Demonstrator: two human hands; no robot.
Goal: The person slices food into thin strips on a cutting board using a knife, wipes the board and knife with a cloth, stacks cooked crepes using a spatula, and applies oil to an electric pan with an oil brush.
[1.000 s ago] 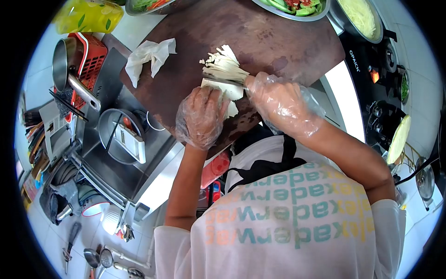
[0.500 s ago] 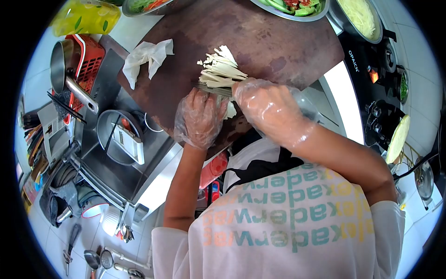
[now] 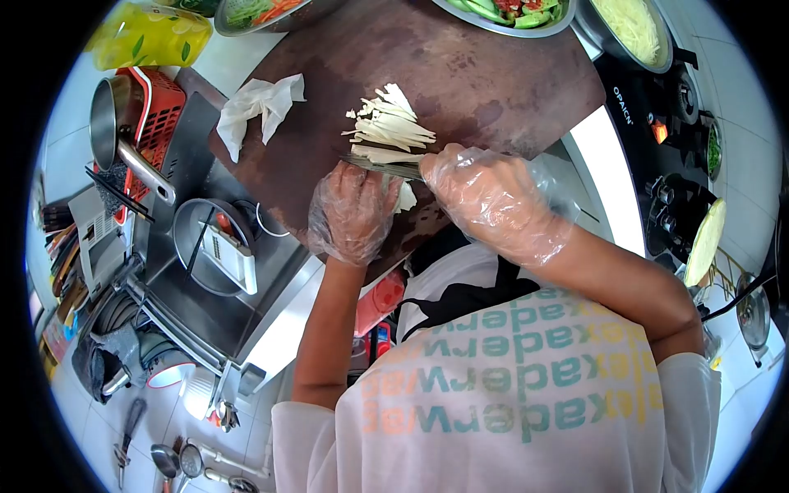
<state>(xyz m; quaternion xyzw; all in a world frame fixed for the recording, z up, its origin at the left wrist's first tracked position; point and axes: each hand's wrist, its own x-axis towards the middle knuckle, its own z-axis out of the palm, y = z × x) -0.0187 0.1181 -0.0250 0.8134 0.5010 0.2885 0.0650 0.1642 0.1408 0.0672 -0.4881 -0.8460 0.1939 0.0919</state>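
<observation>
My right hand (image 3: 493, 193), in a clear plastic glove, is closed around the handle of a knife (image 3: 386, 168). The thin blade reaches left, right beside the fingertips of my left hand (image 3: 353, 212). That hand, gloved too, has its fingers curled down on a pale cream slab of food (image 3: 405, 197), mostly hidden under it. Beyond the blade lies a loose heap of thin pale strips (image 3: 386, 122) of the same look. One strip rests against the blade. All of this is on a round brown cutting board (image 3: 493, 66).
A crumpled white cloth or paper (image 3: 261, 107) lies on the board's left. Bowls of cut vegetables (image 3: 526, 31) and pale shreds (image 3: 631, 33) stand at the far edge. To the left is a sink (image 3: 222, 308) holding a pan and grater; a black stove (image 3: 641, 123) is at right.
The knife and my right hand have moved slightly toward me, and a gap now shows between the blade and the heap. Some strips have spread leftward. My left hand has barely moved.
</observation>
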